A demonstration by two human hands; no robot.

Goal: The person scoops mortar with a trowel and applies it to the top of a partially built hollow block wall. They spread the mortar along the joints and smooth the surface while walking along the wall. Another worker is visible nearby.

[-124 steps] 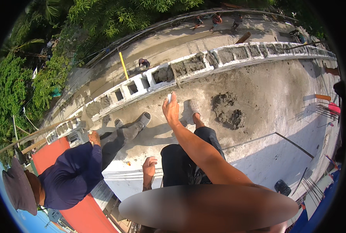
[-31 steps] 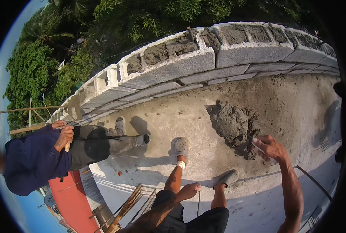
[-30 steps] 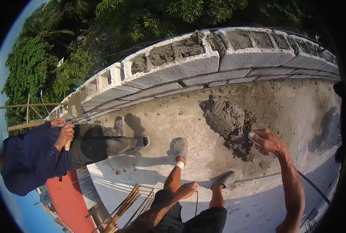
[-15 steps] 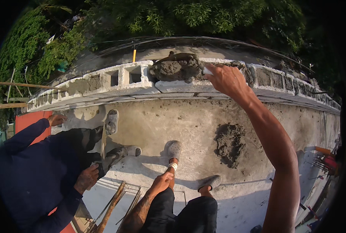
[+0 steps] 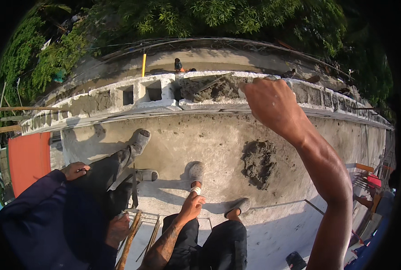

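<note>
My right hand (image 5: pixel 272 105) is closed at the top of a grey hollow-block wall (image 5: pixel 209 106). It grips a trowel (image 5: pixel 215 83), whose blade is tilted nearly edge-on over the block cavities; the handle is mostly hidden by my fist. Wet mortar (image 5: pixel 225 90) lies around the blade and fills the block cells there. To the left of it, two block cells stand hollow. Low in front of me, my left hand (image 5: pixel 192 207) hangs over my shin with its fingers curled and nothing visible in them.
A co-worker in dark clothes (image 5: pixel 52 220) sits close on my left, one foot towards the wall. A mortar heap (image 5: pixel 260 164) lies on the concrete floor. Wooden poles (image 5: pixel 130 240) stand near my left forearm. Beyond the wall are a yellow post (image 5: pixel 143 65) and a street.
The mortar load on the trowel has come down onto the blocks, and the blade has tipped on edge. My right hand has turned over. The co-worker's legs and hands have shifted.
</note>
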